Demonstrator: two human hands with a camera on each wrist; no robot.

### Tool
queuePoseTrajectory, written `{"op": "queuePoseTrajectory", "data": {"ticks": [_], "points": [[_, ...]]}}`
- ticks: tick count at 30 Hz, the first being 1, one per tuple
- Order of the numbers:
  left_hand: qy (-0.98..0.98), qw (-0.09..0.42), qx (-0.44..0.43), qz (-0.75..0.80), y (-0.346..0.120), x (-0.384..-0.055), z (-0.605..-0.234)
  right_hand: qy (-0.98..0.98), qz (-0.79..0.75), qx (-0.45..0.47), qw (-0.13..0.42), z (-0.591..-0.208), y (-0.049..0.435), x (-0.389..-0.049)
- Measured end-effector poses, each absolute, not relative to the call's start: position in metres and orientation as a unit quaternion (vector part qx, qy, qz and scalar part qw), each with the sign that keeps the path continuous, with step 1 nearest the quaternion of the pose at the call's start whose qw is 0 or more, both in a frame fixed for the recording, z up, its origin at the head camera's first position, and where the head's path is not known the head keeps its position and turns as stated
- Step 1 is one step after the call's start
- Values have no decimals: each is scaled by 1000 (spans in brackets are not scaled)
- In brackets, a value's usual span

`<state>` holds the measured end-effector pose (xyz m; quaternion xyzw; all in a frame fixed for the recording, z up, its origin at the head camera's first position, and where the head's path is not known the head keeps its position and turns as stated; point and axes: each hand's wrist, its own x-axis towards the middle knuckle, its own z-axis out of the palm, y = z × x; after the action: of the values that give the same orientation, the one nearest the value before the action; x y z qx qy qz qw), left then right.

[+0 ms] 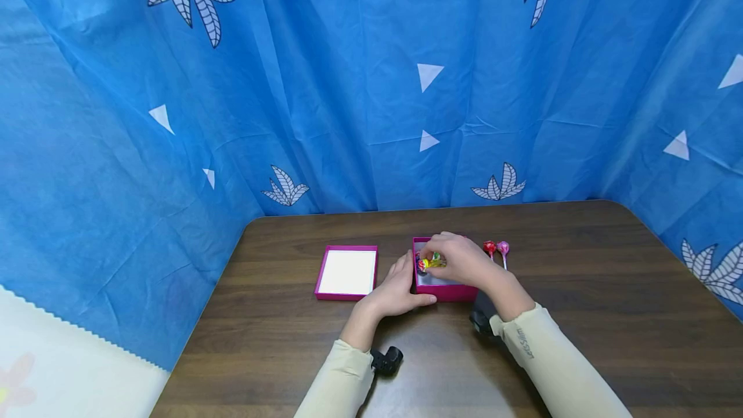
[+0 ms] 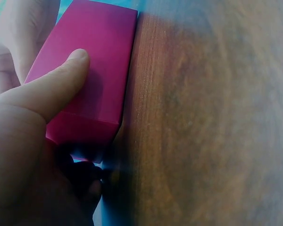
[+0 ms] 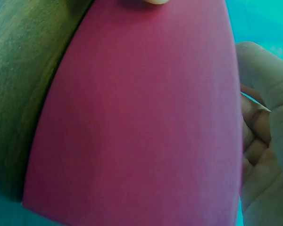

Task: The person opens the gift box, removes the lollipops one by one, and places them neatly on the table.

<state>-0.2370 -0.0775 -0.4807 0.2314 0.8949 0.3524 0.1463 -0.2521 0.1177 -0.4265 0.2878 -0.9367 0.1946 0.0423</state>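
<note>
A magenta box (image 1: 447, 293) stands on the table with its top uncovered and a pale inside. My left hand (image 1: 390, 292) steadies it, fingers lying along its left wall and the thumb stretched over the front wall, as the left wrist view shows. Over the box, my right hand (image 1: 461, 261) reaches in from the right. Its thumb and fingers pinch a yellow-wrapped lollipop (image 1: 431, 264) near the left inner side, partly hidden by the fingers. Other colourful wrapping shows beside it. The box wall (image 3: 141, 117) fills most of the right wrist view and blocks the right fingertips.
Left of the box lies its magenta lid (image 1: 347, 271), white inside facing up. A red lollipop (image 1: 489, 247) and a pink lollipop (image 1: 503, 248) lie right of the box. A blue curtain (image 1: 371, 82) hangs behind the brown wooden table (image 1: 261, 340).
</note>
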Motion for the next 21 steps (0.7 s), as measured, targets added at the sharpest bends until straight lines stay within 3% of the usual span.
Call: {"op": "queuePoseTrajectory", "data": {"ticks": [21], "points": [[903, 141, 223, 340, -75, -238, -482, -878, 344, 236, 236, -421, 167, -227]]}}
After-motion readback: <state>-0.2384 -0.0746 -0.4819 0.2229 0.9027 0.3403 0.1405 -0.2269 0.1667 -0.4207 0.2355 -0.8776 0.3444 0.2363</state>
